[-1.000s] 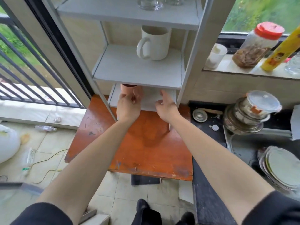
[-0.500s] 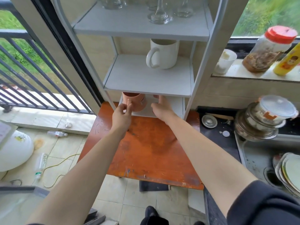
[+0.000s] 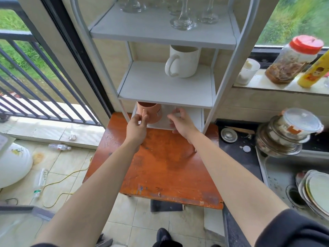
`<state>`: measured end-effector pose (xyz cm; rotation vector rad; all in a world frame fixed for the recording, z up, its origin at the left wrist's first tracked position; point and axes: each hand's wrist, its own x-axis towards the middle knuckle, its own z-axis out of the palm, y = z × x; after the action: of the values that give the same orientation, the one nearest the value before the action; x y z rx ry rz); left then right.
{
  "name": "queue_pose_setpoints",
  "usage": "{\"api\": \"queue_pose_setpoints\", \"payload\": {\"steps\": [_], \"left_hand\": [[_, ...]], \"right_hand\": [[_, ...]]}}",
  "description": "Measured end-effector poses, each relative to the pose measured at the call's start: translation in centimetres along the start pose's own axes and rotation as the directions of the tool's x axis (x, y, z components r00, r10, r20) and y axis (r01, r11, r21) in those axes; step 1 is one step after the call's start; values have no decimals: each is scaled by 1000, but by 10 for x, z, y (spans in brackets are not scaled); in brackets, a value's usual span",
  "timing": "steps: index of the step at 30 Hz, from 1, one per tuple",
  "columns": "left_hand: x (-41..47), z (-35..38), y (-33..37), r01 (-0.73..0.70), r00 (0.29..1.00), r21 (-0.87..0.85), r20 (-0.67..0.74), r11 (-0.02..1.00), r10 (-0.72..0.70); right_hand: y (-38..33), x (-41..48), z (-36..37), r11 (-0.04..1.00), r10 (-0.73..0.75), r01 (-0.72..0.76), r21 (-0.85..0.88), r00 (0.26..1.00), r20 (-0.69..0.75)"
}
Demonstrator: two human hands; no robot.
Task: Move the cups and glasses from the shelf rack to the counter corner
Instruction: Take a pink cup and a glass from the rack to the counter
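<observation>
A white shelf rack [image 3: 165, 97] stands on an orange table [image 3: 169, 166]. On its bottom shelf is an orange cup [image 3: 151, 111]. My left hand [image 3: 137, 127] pinches the cup's near side with thumb and forefinger. Just right of it, my right hand [image 3: 181, 122] curls around a faint clear glass [image 3: 175, 113], which is hard to make out. A white mug [image 3: 183, 61] sits on the middle shelf. Several stemmed glasses [image 3: 183, 20] stand on the upper shelf, their tops cut off by the frame.
A dark counter [image 3: 238, 154] with a sink [image 3: 277, 173], stacked lidded pots [image 3: 284, 136] and plates [image 3: 315, 189] lies to the right. A red-lidded jar [image 3: 292, 61], a yellow bottle [image 3: 313, 72] and a white cup [image 3: 248, 70] stand on the windowsill. Bottles and a yellow cable litter the floor at left.
My left hand has drawn back from over the orange cup to pinch its near side. My right hand has closed around the clear glass. The view has tilted up, showing more of the upper shelf.
</observation>
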<state>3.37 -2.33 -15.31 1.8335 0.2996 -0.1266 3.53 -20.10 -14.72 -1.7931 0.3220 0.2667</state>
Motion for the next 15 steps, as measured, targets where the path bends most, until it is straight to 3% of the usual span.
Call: {"api": "queue_pose_setpoints", "payload": {"steps": [3, 8, 15], "left_hand": [[0, -2, 4, 48, 998, -97, 44, 994, -44], [-29, 6, -1, 47, 997, -209, 77, 977, -32], [-102, 17, -25, -22, 991, -275, -136, 961, -16]], "right_hand": [[6, -18, 0, 995, 23, -22, 98, 1000, -15], [24, -67, 15, 994, 2, 10, 113, 995, -102], [74, -135, 34, 971, -11, 58, 233, 980, -196]]}}
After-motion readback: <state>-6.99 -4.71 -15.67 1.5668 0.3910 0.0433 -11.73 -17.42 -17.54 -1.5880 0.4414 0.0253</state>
